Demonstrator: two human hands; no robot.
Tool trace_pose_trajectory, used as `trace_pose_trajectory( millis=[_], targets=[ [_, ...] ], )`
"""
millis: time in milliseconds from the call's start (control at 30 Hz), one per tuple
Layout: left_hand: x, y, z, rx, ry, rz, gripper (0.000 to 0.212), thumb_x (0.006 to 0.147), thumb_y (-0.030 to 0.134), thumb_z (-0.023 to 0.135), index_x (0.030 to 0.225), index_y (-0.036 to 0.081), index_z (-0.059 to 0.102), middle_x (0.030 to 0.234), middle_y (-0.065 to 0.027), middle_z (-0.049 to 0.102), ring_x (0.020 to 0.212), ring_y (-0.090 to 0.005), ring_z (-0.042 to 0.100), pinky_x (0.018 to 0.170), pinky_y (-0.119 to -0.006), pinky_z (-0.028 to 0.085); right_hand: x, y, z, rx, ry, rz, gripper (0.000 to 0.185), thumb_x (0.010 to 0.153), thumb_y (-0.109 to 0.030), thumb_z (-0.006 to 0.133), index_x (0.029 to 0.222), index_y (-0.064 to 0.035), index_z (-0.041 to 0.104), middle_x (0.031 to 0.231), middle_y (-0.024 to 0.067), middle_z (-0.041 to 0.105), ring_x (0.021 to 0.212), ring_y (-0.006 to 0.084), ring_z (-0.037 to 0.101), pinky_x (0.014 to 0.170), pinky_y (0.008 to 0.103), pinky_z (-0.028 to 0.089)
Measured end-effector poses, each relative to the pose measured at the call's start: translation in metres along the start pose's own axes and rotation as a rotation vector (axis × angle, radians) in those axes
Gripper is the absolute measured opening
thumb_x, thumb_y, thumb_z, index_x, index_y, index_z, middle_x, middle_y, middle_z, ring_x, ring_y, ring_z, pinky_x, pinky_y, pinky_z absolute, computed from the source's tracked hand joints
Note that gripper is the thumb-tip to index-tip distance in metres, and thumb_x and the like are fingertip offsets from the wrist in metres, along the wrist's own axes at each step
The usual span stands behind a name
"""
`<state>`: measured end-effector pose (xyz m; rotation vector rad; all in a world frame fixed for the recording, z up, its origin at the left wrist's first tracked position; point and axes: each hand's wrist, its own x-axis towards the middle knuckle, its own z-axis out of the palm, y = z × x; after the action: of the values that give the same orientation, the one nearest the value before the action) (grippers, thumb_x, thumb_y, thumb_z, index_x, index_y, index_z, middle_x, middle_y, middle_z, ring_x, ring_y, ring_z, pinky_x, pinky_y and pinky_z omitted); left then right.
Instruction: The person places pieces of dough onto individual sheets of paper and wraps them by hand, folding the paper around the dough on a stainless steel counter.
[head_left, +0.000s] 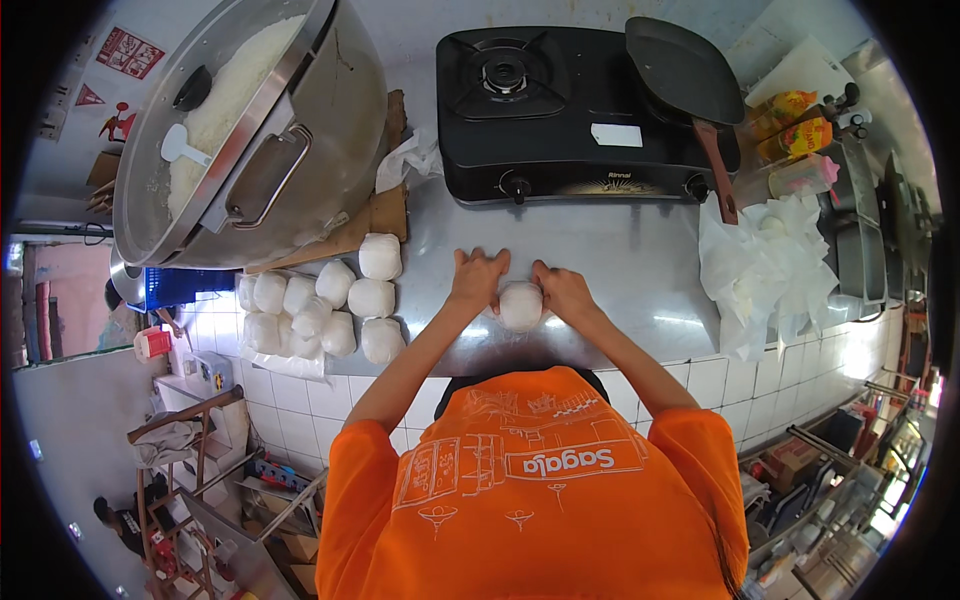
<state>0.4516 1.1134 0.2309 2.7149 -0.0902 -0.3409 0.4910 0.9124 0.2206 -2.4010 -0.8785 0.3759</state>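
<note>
A round, white wrapped rice portion (520, 306) rests on the steel counter in front of my body. My left hand (480, 281) touches its left side, fingers bent, and my right hand (561, 291) touches its right side. Whether either hand grips the wrapping is hard to see. To the left, several similar wrapped portions (371, 298) stand in a cluster, some of them stacked. Behind them a large metal pot (337, 135) holds white rice (240, 97), with a white scoop (184, 146) and a small black bowl (193, 88) in it.
A black two-burner gas stove (540, 157) stands at the counter's back, with a pan (686, 71) on its right burner. Crumpled white plastic sheets or bags (757, 277) lie at the right. Cardboard (382, 217) lies beside the pot. Another person (124, 517) is at the far lower left.
</note>
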Motion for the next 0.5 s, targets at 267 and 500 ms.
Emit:
trace_pose_trajectory(
  millis=[267, 500],
  targets=[
    [-0.032, 0.003, 0.018, 0.021, 0.405, 0.166, 0.022, 0.069, 0.011, 0.07, 0.085, 0.012, 0.055, 0.07, -0.0044, 0.063, 0.074, -0.0235, 0.061, 0.065, -0.036, 0.047, 0.035, 0.003, -0.013, 0.151, -0.37, -0.276, 0.057, 0.05, -0.001, 0.083, 0.1, -0.0089, 0.057, 0.096, 0.0121, 0.061, 0.097, 0.0335, 0.06, 0.081, 0.0406, 0.052],
    [-0.086, 0.026, 0.043, -0.042, 0.619, -0.063, 0.009, 0.076, 0.013, 0.069, 0.084, 0.015, 0.071, 0.069, -0.0013, 0.068, 0.067, -0.0196, 0.065, 0.061, -0.035, 0.05, 0.004, 0.003, -0.008, 0.259, -0.302, -0.333, 0.049, 0.062, 0.005, 0.074, 0.105, -0.0089, 0.056, 0.1, 0.0116, 0.055, 0.097, 0.0334, 0.058, 0.084, 0.0399, 0.052]
  ],
)
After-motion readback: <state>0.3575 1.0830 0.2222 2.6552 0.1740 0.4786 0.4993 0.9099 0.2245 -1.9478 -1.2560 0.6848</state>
